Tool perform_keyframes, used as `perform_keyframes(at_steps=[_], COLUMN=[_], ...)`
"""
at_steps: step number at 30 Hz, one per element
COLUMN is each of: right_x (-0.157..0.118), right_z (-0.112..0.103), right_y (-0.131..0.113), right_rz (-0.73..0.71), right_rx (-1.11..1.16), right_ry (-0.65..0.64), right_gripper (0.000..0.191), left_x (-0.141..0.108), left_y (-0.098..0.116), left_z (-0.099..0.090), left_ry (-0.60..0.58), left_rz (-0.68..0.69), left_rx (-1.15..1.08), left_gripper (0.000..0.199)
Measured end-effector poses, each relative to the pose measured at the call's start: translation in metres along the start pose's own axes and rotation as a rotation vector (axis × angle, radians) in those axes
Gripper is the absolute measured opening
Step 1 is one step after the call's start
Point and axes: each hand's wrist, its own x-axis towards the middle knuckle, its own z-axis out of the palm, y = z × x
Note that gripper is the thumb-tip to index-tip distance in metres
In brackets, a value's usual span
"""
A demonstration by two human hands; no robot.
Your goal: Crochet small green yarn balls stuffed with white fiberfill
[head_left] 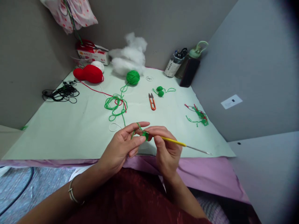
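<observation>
My left hand [128,140] pinches a small green crochet piece [145,135] between thumb and fingers, with green yarn looped over its raised index finger. My right hand [167,146] grips a crochet hook [174,141] by its yellow handle. The hook's near tip meets the green piece; its other metal end points out to the right. Loose green yarn [114,105] lies in coils beyond my left hand and leads back to a green yarn ball [133,77]. Orange thread snips [152,102] rest on the table past my hands.
Around the table [81,133] lie red yarn [90,74], white stuffing [129,57], black cords [64,92], two small green pieces [160,91] and yarn scraps [201,116]. A pen cup [172,67], a bottle [195,53] and a dark phone-like slab [189,73] stand at the back right.
</observation>
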Motion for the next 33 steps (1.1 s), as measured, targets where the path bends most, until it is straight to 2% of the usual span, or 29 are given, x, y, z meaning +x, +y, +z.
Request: perform_keyframes(at_steps=[3,5,7,9,11,13,17,22,29,33], right_x=[-0.007,-0.011,-0.011,-0.008,-0.003,0.000,0.002,-0.001,0.002,0.004], right_z=[0.001,0.000,-0.002,-0.004,-0.005,-0.005,0.000,-0.002,-0.005,-0.007], right_y=[0.001,0.002,0.002,0.002,0.002,0.001,0.001,0.004,0.007,0.004], right_rz=[-0.143,-0.273,-0.310,-0.197,-0.027,0.070,0.084,0.150,0.332,0.333], right_rx=[-0.253,-0.433,-0.473,-0.321,-0.089,0.070,0.079,0.097,0.350,0.378], right_ry=[-0.032,-0.052,-0.042,0.024,0.093,0.094,0.007,0.018,0.076,0.055], right_gripper=[0.028,0.032,0.032,0.029,0.026,0.023,0.021,0.020,0.016,0.020], left_x=[0.001,0.003,0.004,0.005,0.006,0.005,0.004,0.004,0.004,0.003], left_y=[-0.005,-0.005,-0.003,0.000,0.003,0.003,0.000,-0.001,-0.002,-0.001], left_z=[0.001,0.000,-0.001,-0.003,-0.004,-0.003,0.000,-0.001,-0.003,-0.004], left_ry=[0.049,0.037,-0.001,-0.015,0.006,0.012,-0.001,0.023,-0.038,-0.036], left_rz=[0.041,-0.001,-0.086,-0.126,-0.092,-0.036,0.023,0.053,-0.015,-0.016], left_rx=[0.002,-0.056,-0.131,-0.187,-0.195,-0.155,-0.057,-0.048,-0.087,-0.066], left_gripper=[0.037,0.035,0.032,0.027,0.023,0.022,0.024,0.022,0.018,0.018])
